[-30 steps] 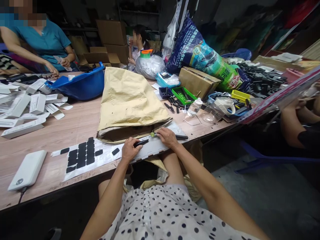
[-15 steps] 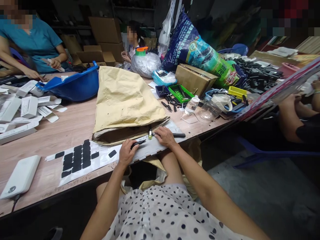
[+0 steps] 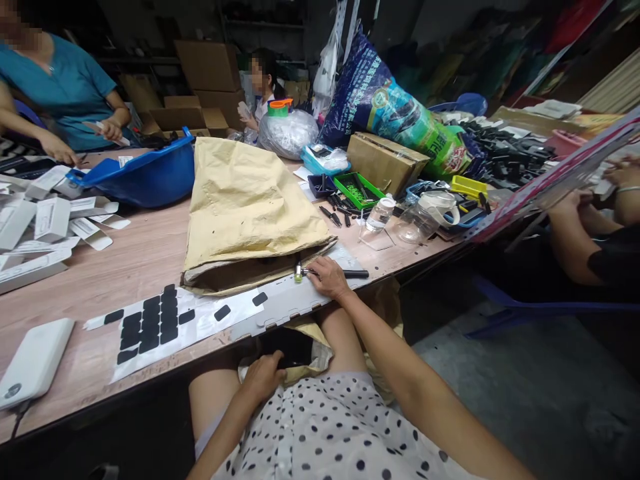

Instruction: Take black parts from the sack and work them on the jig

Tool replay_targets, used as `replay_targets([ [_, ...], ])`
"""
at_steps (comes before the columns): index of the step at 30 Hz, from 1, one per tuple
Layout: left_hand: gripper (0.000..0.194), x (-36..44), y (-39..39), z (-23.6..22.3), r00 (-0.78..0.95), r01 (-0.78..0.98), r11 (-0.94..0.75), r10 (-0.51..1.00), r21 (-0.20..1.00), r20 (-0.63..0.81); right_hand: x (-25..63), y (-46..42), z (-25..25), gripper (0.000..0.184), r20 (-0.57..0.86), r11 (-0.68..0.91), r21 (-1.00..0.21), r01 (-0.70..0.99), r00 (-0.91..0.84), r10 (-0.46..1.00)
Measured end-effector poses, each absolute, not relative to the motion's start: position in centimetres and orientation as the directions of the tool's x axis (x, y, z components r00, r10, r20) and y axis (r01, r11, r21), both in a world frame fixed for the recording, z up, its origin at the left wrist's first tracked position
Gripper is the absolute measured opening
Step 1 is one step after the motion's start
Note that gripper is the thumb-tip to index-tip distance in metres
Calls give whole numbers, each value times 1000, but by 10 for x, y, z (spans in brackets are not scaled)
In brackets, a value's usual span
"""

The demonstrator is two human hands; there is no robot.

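My right hand (image 3: pixel 327 277) rests at the table edge with its fingers around a hammer (image 3: pixel 357 273). The hammer lies over a grey board (image 3: pixel 285 303), its metal head pointing left. Below the edge, my left hand (image 3: pixel 263 379) is over my lap, at the mouth of a paper sack (image 3: pixel 323 357). Its fingers are curled and partly hidden, and what they hold cannot be made out. The sack's inside looks black. Left of the board lies a white backing sheet (image 3: pixel 203 327) with several black rounded stickers (image 3: pixel 150 320).
A large tan paper sack (image 3: pixel 245 207) lies on the table, its mouth facing me. Around it are a blue basin (image 3: pixel 140 177), white boxes (image 3: pixel 53 220), a white power bank (image 3: pixel 35 363), a green tray (image 3: pixel 357 190) and a clear bottle (image 3: pixel 380 213). Other people sit left, behind and right.
My left hand has dropped from the board to the lap sack; the black part it held is no longer visible. Another black sticker now shows on the sheet. My right hand stays at the hammer.
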State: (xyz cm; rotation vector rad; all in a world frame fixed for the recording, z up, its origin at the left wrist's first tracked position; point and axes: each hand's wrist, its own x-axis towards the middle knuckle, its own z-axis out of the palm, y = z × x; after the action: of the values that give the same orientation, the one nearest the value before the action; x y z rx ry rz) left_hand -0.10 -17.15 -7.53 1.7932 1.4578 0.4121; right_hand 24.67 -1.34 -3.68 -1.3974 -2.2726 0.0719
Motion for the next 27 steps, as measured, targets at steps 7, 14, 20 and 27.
replay_targets([
  [7, 35, 16, -109, -6, 192, 278, 184, 951, 943, -242, 246, -14, -39, 14, 374, 487, -289, 824, -371, 850],
  [14, 44, 18, -34, 29, -110, -180, 412, 894, 893, -435, 246, -14, -39, 13, 374, 495, -269, 826, -384, 845],
  [20, 31, 10, 22, 51, -169, -384, 195, 946, 903, -277, 245, -12, -41, 13, 371, 488, -297, 821, -372, 851],
  [27, 34, 0, 64, 114, -224, -383, -178, 970, 906, 96, 244, -13, -37, 12, 371, 490, -289, 822, -376, 849],
])
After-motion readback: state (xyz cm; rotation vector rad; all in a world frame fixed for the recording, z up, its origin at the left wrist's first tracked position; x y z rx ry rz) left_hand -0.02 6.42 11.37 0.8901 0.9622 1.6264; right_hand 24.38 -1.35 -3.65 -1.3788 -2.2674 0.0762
